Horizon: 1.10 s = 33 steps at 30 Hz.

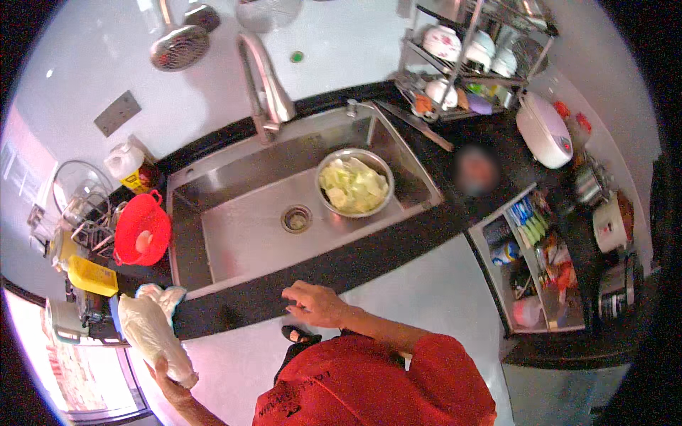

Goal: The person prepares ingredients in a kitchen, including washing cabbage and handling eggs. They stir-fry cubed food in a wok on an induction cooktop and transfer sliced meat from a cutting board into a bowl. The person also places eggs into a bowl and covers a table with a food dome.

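Observation:
My left hand (pixel 165 380) is closed around the lower end of a long, bulging white plastic bag (pixel 150 334). What fills the bag is hidden. Its crumpled far end lies against the counter's left front corner, beside a white and blue cloth-like piece (pixel 165 297). In front of the counter edge hovers my right hand (pixel 316 304), empty, its fingers loosely bent and apart. A metal bowl (pixel 387 167) of torn pale green cabbage leaves (pixel 353 186) stands in the right part of the steel sink (pixel 249 234).
Left of the sink are a red colander (pixel 135 231), a yellow bottle (pixel 92 275) and a jug (pixel 128 165). The faucet (pixel 266 85) rises behind the sink. A knife (pixel 419 129) lies right, below a dish rack (pixel 469 71). An open drawer (pixel 526 263) juts out at right.

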Available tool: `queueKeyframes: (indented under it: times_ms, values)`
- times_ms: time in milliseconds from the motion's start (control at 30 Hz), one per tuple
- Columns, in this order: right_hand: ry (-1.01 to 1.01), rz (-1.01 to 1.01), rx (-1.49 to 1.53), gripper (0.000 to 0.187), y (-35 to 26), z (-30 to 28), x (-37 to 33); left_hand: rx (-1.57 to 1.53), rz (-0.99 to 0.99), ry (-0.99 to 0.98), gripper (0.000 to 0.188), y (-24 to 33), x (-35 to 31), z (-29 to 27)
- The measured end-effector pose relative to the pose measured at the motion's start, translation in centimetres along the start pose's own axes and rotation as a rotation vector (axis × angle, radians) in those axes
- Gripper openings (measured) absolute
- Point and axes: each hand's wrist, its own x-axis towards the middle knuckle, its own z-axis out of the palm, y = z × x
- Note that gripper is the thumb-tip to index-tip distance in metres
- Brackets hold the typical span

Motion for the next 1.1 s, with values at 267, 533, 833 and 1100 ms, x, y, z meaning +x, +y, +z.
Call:
queueKeyframes:
  times_ms: [267, 533, 833, 1100]
  values:
    - [-0.001, 0.274, -0.12, 0.024, 0.6, -4.4, -16.0, -0.129, -0.233, -0.149, 0.087, -3.3, -7.7, 4.3]
    - [-0.06, 0.579, -0.446, 0.02, -1.1, -1.9, -33.4, 0.028, -0.454, -0.413, 0.086, -5.8, -17.0, 4.0]
    - [-0.265, 0.524, 0.379, 0.044, -6.3, 5.2, -32.5, -0.054, -0.636, -0.379, 0.079, -10.5, -29.6, -2.0]
    - [-0.674, 0.698, 0.958, 0.072, -7.6, 9.7, -32.2, -0.115, -0.503, -0.121, 0.075, -11.4, -38.8, -1.9]
